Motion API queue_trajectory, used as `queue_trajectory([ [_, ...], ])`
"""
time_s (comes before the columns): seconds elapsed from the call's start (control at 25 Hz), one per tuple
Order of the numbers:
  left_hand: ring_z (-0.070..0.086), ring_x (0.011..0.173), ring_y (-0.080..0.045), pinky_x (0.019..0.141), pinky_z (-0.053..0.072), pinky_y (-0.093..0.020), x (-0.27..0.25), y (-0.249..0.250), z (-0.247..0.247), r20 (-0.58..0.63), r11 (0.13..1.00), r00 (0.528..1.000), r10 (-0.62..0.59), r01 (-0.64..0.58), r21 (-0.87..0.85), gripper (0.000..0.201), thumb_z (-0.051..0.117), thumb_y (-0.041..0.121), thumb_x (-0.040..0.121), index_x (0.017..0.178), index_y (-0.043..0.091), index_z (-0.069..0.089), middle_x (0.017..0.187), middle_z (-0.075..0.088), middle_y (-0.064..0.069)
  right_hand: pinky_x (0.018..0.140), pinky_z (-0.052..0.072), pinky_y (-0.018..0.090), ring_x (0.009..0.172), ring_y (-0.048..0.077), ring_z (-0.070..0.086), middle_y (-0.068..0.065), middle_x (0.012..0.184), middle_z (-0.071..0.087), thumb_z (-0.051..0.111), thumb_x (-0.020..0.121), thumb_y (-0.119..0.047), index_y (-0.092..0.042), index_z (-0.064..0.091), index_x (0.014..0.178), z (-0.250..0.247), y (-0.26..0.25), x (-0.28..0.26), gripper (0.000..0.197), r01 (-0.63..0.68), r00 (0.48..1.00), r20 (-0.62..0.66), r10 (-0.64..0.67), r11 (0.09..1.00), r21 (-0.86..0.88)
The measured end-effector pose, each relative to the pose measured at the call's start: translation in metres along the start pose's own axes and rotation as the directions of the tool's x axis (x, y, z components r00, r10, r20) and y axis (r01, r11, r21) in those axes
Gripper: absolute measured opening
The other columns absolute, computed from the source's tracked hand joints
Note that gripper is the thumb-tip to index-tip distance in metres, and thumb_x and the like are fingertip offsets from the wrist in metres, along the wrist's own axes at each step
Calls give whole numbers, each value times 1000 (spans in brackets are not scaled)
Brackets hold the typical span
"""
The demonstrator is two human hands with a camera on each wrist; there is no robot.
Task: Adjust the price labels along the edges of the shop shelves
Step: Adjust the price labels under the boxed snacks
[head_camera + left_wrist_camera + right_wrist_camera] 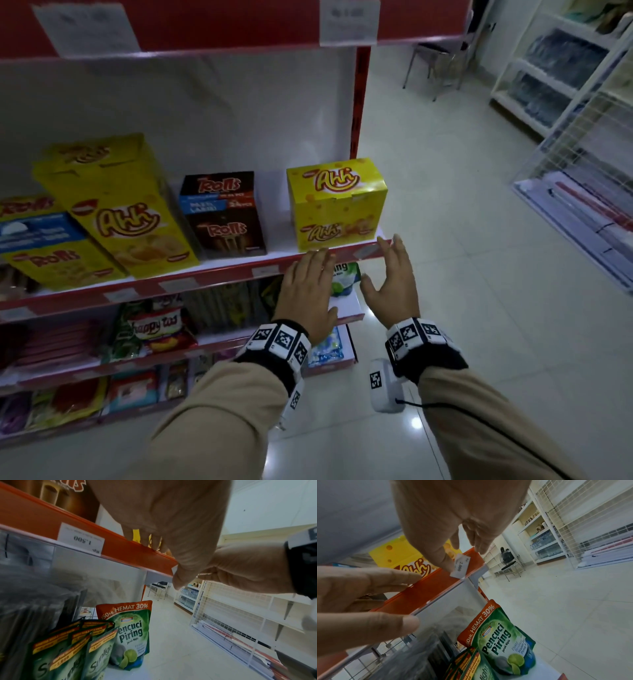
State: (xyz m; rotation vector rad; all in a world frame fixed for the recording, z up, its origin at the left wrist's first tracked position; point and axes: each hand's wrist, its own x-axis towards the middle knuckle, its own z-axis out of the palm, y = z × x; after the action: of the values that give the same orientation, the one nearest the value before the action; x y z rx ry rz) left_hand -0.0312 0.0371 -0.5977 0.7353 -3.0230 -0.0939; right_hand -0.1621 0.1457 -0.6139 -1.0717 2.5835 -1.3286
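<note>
A red edge strip runs along the shelf under a yellow Ahh box. Near its right end sits a small white price label reading 2.000, tilted in the strip. My right hand reaches up to it with straight fingers; its fingertips touch the label's edge and the strip's top, thumb spread away. My left hand lies just to the left, straight fingers resting on the strip's upper edge, thumb below. Another label reading 1.500 sits farther left.
A dark Rolls box and a taller Ahh box share the shelf. Green dish-soap pouches stand on the shelf below. A white wire rack and a chair stand across the tiled aisle.
</note>
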Motion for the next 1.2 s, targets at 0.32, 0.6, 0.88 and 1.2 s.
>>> queue_trajectory([
  [0.32, 17, 137, -29, 109, 18, -47, 6, 3, 10, -103, 997, 994, -41, 47, 55, 84, 55, 43, 82, 150, 19, 11, 153, 17, -8, 97, 44, 36, 115, 26, 49, 11, 126, 49, 64, 76, -2, -9, 47, 134, 2, 14, -4, 61, 41, 990, -137, -30, 996, 75],
  [0.6, 27, 131, -31, 105, 23, -45, 13, 9, 8, -175, 997, 984, -39, 50, 60, 64, 56, 29, 82, 142, 23, 33, 145, 31, -8, 88, 46, 45, 109, 33, 48, 13, 115, 58, 62, 73, -6, -6, 62, 112, -6, 15, 13, 39, 153, 975, -110, -192, 944, -293],
  [0.88, 41, 111, -25, 93, 34, -36, 24, 11, 4, -234, 1000, 972, 1, -6, -21, 49, 54, 30, 83, 129, 17, 44, 123, 46, -4, 82, 49, 36, 102, 30, 54, 12, 110, 61, 60, 71, 4, -4, 61, 109, -7, 14, 20, 39, 277, 939, -117, -325, 912, -303],
  [1.2, 37, 109, -29, 86, 32, -41, 31, 16, 5, -163, 998, 987, -5, 14, 55, 66, 56, 45, 75, 137, 32, 37, 116, 40, -7, 73, 47, 42, 91, 35, 52, 14, 101, 61, 62, 71, -5, -7, 64, 104, -11, 11, 23, 33, 320, 938, 39, -345, 817, -480],
])
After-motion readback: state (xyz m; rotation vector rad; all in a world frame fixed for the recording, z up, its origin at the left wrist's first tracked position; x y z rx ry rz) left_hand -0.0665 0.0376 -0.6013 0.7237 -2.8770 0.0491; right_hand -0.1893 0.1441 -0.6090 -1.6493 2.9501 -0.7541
